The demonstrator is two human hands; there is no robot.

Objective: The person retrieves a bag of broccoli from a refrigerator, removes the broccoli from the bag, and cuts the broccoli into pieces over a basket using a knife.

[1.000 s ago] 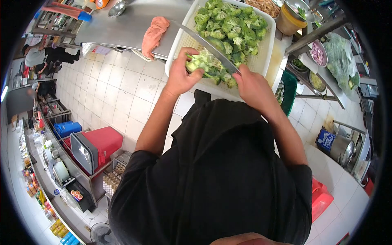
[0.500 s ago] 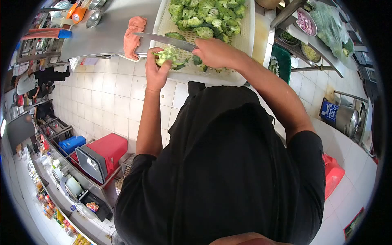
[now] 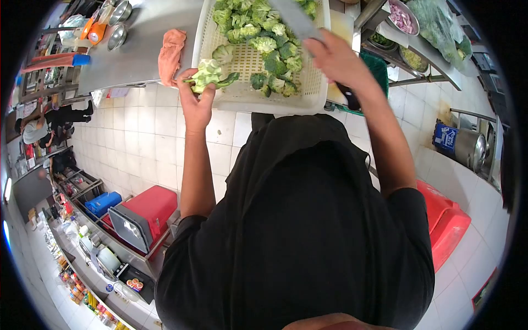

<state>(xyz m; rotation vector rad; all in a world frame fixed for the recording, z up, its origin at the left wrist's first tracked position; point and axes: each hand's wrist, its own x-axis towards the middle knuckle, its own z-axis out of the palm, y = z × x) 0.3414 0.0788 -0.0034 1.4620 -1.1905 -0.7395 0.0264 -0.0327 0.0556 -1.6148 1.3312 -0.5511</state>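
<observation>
Head view: compared with the frame half a second ago, the right hand (image 3: pixel 342 59) has moved away from the left hand (image 3: pixel 197 110), and the knife (image 3: pixel 300 21) no longer lies beside the broccoli stalk (image 3: pixel 207 74). The blade is now above the right part of the tray (image 3: pixel 275 107), angled toward the far edge and partly out of frame. The fingers of the right hand are wrapped around the knife; its black handle shows below the palm. The fingers of the left hand grip the broccoli stalk over the near left corner of the tray, just beside the pink cloth (image 3: pixel 172 55) on the worktop (image 3: pixel 137 60). The stalk is pale green, with trimmed, branching stubs and a dark green leafy piece extending to the right. Cut florets (image 3: pixel 275 63) lie in the white perforated tray, heaped toward the far side, with several pieces near the front rim.
</observation>
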